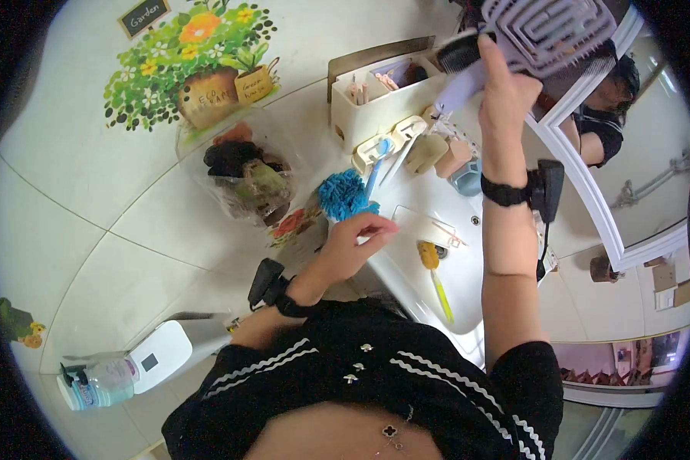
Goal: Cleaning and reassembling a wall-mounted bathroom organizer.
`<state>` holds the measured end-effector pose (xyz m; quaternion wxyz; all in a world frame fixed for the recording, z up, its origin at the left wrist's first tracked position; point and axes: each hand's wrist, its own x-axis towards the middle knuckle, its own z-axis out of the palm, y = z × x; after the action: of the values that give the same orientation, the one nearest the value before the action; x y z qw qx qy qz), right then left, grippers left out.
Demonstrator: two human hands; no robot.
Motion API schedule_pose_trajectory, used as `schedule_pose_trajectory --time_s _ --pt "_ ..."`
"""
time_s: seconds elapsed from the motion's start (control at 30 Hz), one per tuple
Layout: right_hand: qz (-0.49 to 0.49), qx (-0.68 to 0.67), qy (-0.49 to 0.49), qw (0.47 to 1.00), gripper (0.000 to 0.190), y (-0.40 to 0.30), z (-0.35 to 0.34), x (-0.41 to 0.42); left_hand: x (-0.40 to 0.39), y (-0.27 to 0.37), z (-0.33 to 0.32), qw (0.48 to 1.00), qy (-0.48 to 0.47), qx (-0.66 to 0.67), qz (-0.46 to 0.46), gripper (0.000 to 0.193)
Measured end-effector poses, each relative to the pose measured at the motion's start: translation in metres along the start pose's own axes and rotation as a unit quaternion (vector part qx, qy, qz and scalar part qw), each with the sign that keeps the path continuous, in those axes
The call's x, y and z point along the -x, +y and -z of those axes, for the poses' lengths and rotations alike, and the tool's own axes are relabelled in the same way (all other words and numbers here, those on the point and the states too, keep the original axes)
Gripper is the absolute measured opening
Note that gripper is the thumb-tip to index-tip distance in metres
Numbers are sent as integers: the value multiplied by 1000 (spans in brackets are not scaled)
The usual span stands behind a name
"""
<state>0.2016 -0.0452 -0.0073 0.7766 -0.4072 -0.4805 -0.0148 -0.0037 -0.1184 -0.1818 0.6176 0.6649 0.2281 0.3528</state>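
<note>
My right hand (506, 95) is raised at the upper right, closed around the neck of a lavender vent hairbrush (552, 31). Its handle points down and left. A black comb (460, 52) shows beside my thumb, and dark comb teeth show behind the brush; whether my hand grips these too is unclear. My left hand (356, 244) hovers near the basin's left edge, loosely curled, with a small gap between thumb and fingers and nothing seen in it. Just above it is a blue chenille scrubber (344, 194).
A white washbasin (397, 279) holds a yellow-green handled brush (441, 293). Behind it stand a white organizer (374, 118), toothbrush holder (368, 155) and blue cup (467, 178). A clear bag (253, 172) hangs on the tiled wall. A white-framed mirror (621, 247) is at right.
</note>
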Motion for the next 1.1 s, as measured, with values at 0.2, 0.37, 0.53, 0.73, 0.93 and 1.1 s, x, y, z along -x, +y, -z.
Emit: schedule_pose_trajectory --time_s 0.2,0.37,0.53,0.73,0.93,1.1 --pt "155 145 93 973 47 51 -37 -14 18 -19 19 993 99 42 46 13" --pt "95 98 37 990 52 66 -48 12 23 -30 26 993 105 47 30 13" --pt "73 -31 -107 991 29 59 -31 11 24 -29 24 993 111 -2 51 12" --pt "6 5 -223 975 30 40 -22 -4 23 -32 23 993 112 8 24 12" --pt "-79 55 -374 923 23 35 -19 -14 17 -35 20 994 104 33 17 13" --pt "-70 41 -350 933 20 46 -23 -25 17 -33 19 996 82 0 24 13"
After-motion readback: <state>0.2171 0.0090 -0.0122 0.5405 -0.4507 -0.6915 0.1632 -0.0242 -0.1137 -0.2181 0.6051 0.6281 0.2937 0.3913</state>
